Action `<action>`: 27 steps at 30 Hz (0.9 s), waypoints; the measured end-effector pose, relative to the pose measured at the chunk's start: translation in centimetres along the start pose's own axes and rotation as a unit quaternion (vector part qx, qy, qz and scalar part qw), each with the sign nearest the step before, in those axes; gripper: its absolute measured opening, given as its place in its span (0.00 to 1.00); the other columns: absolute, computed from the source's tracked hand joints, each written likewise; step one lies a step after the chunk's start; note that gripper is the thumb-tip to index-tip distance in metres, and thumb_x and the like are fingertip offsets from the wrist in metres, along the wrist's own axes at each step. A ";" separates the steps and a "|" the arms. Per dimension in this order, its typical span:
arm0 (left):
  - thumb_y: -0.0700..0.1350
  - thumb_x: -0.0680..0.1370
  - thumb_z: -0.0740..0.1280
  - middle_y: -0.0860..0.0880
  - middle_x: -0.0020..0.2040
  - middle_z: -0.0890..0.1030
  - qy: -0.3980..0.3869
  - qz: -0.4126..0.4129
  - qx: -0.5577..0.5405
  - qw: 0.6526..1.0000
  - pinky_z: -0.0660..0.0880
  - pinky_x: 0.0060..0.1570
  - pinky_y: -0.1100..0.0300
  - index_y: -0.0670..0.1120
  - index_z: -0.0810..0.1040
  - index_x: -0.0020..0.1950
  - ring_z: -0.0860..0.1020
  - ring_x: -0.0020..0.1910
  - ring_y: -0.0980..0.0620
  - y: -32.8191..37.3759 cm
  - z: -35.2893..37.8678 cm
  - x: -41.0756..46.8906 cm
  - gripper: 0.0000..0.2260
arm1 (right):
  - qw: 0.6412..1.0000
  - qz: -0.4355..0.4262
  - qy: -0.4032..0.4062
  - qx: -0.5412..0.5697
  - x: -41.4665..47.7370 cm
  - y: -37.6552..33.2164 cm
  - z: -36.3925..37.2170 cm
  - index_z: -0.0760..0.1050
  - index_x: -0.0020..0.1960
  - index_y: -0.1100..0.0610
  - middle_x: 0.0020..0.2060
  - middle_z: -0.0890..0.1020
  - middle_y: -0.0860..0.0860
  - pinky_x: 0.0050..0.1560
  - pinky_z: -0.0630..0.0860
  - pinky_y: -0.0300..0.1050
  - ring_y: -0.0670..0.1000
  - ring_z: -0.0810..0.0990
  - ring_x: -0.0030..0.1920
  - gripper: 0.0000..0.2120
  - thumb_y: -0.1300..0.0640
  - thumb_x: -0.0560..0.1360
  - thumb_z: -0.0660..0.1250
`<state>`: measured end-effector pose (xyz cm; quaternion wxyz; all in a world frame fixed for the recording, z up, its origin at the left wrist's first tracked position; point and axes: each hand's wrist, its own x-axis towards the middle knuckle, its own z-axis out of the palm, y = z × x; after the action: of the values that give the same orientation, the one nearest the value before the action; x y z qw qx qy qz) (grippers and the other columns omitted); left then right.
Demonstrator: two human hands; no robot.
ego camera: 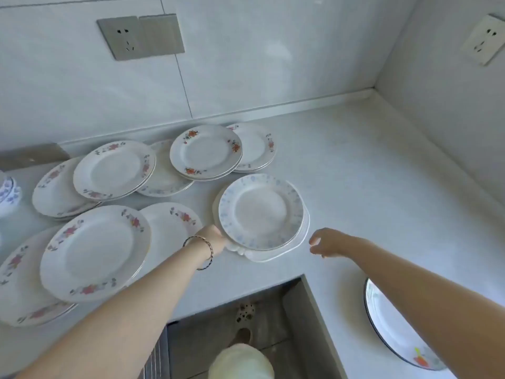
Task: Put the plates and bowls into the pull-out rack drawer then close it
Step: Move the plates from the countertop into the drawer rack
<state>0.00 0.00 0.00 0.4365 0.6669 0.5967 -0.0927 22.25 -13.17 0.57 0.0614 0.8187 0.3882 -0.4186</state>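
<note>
At the far left edge of the pale countertop sit blue-patterned bowls, partly cut off. Beside them, overlapping pink-flowered plates spread across the counter, white with floral sprays on their rims. Below the counter edge, a strip of the wire rack shows. Further back stand orange-flowered plates in a short pile. In the middle lies the blue-speckled stack, white plates with a faint blue-dotted rim over a scalloped bottom plate. The left hand grips its near-left rim, fingers tucked out of sight beneath. The right hand hovers just beside the stack's right edge, fingers loosely curled, holding nothing. At the far right, a dark-rimmed plate rests partly behind the forearm.
</note>
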 end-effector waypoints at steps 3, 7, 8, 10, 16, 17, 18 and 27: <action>0.43 0.76 0.61 0.45 0.33 0.73 -0.009 -0.053 -0.058 0.997 0.69 0.42 0.57 0.41 0.71 0.39 0.75 0.41 0.44 0.4 -0.5 5.0 0.08 | 0.998 0.039 0.021 0.034 3.1 -0.8 -2.1 0.65 0.70 0.62 0.68 0.72 0.56 0.66 0.66 0.45 0.54 0.73 0.63 0.22 0.54 0.79 0.59; 0.40 0.72 0.64 0.40 0.50 0.79 0.012 -0.108 -0.110 0.988 0.75 0.49 0.53 0.35 0.72 0.56 0.78 0.51 0.41 1.1 -0.6 9.8 0.15 | 0.988 0.107 0.048 0.096 7.6 -1.2 -4.3 0.58 0.73 0.64 0.68 0.71 0.59 0.66 0.66 0.47 0.57 0.70 0.68 0.29 0.47 0.79 0.58; 0.39 0.73 0.64 0.42 0.49 0.78 0.014 -0.110 -0.113 0.987 0.74 0.45 0.56 0.35 0.72 0.56 0.78 0.48 0.43 1.3 -0.5 10.1 0.14 | 0.985 0.117 0.050 0.117 8.5 -1.5 -4.6 0.57 0.73 0.63 0.68 0.71 0.59 0.65 0.66 0.47 0.58 0.70 0.68 0.30 0.46 0.78 0.58; 0.38 0.72 0.64 0.43 0.42 0.78 0.011 -0.111 -0.110 0.988 0.70 0.37 0.60 0.36 0.75 0.51 0.75 0.39 0.46 1.4 0.0 11.0 0.11 | 0.978 0.120 0.040 0.166 10.0 -2.0 -4.6 0.59 0.73 0.61 0.67 0.71 0.58 0.64 0.67 0.48 0.58 0.71 0.66 0.30 0.46 0.77 0.60; 0.38 0.72 0.64 0.44 0.39 0.73 0.003 -0.136 -0.182 0.974 0.65 0.27 0.62 0.35 0.71 0.53 0.69 0.30 0.53 1.0 0.8 11.7 0.11 | 0.955 0.120 0.042 0.269 12.1 -3.4 -4.3 0.70 0.63 0.63 0.49 0.76 0.54 0.51 0.71 0.46 0.53 0.74 0.49 0.22 0.52 0.74 0.68; 0.38 0.73 0.64 0.43 0.43 0.74 0.000 -0.137 -0.185 0.973 0.65 0.28 0.63 0.35 0.70 0.56 0.70 0.32 0.53 0.9 0.7 11.7 0.14 | 0.953 0.121 0.045 0.273 12.1 -3.4 -4.3 0.71 0.63 0.63 0.48 0.76 0.53 0.51 0.72 0.46 0.53 0.74 0.49 0.23 0.52 0.73 0.69; 0.39 0.73 0.65 0.42 0.47 0.74 -0.002 -0.136 -0.183 0.974 0.66 0.29 0.63 0.35 0.70 0.58 0.71 0.34 0.52 1.0 0.5 11.5 0.15 | 0.953 0.121 0.048 0.274 12.0 -3.4 -4.3 0.71 0.63 0.62 0.48 0.76 0.53 0.50 0.72 0.45 0.53 0.75 0.49 0.23 0.51 0.73 0.69; 0.39 0.72 0.69 0.49 0.40 0.76 0.024 -0.063 -0.211 0.975 0.69 0.32 0.63 0.41 0.71 0.48 0.74 0.36 0.56 -0.3 0.1 6.5 0.09 | 0.944 0.105 0.083 0.302 7.5 -1.8 -2.1 0.71 0.63 0.61 0.48 0.78 0.53 0.46 0.73 0.44 0.55 0.78 0.49 0.23 0.51 0.72 0.69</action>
<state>1.55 4.52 -4.36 0.5466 0.5227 0.6538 0.0243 24.98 -6.66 -3.16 -0.1779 0.8669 0.1586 -0.4378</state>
